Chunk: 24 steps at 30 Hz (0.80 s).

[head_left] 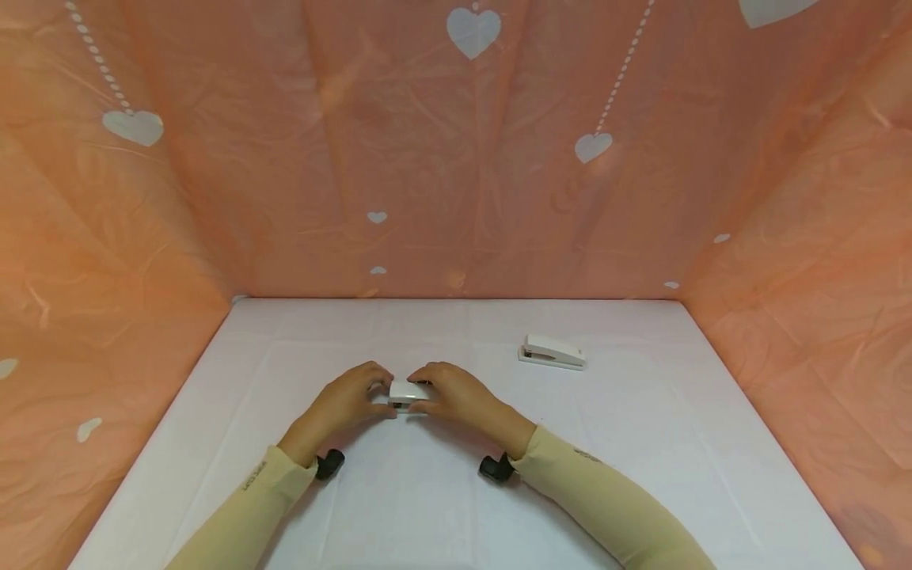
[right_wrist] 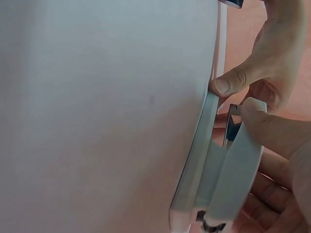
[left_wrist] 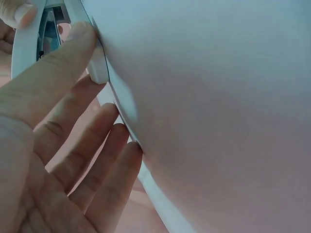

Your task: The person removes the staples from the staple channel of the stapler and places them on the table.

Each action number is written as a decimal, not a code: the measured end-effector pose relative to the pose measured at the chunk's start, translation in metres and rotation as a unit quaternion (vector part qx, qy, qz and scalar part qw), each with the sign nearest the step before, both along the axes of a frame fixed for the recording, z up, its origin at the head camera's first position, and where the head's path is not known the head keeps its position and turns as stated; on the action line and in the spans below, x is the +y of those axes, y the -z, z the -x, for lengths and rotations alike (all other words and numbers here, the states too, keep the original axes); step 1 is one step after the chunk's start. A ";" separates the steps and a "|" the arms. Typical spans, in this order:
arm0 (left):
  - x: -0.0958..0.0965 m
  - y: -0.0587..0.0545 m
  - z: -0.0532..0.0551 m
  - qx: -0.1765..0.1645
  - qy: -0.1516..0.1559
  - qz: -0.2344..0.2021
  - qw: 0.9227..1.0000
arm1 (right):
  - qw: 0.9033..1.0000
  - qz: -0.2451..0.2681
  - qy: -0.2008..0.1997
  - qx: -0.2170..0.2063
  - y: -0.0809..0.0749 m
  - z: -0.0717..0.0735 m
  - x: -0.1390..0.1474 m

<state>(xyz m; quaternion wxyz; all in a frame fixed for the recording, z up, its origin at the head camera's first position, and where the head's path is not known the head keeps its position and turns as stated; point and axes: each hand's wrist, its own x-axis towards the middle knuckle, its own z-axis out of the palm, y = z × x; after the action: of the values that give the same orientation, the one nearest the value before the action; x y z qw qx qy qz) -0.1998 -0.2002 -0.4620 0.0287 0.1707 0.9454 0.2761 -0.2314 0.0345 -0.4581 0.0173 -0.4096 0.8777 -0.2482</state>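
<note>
A white stapler [head_left: 408,393] sits on the white table between both hands, seen up close in the left wrist view and the right wrist view. At its left end my left hand [head_left: 349,398] has the thumb and index finger around the tip of the base [left_wrist: 99,65]; its other fingertips touch the table. My right hand [head_left: 461,397] grips the stapler's top arm [right_wrist: 238,170], thumb on the near side and fingers behind. Between the top arm and the base a gap shows a dark metal part [right_wrist: 232,131].
A second white stapler [head_left: 552,353] lies farther back on the table [head_left: 427,507], to the right. Orange cloth [head_left: 456,182] with pale hearts hangs behind and along both sides. A black wrist camera [head_left: 330,465] is strapped on the left wrist, another black camera [head_left: 496,469] on the right.
</note>
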 end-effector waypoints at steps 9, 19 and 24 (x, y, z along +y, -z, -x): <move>0.003 -0.004 0.000 -0.007 -0.013 0.000 1.000 | 1.000 -0.021 0.012 -0.001 0.001 0.004 -0.010; 0.003 -0.005 0.003 -0.013 -0.004 0.008 1.000 | 1.000 -0.013 0.007 -0.005 0.000 0.004 -0.012; 0.005 -0.007 0.006 -0.012 0.011 0.022 1.000 | 0.999 -0.011 0.030 -0.029 -0.001 0.002 -0.012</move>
<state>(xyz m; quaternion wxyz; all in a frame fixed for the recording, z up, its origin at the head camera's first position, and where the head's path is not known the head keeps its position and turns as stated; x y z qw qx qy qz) -0.2060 -0.1948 -0.4552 0.0472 0.1772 0.9488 0.2573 -0.2337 0.0228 -0.4570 0.0393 -0.3752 0.8916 -0.2506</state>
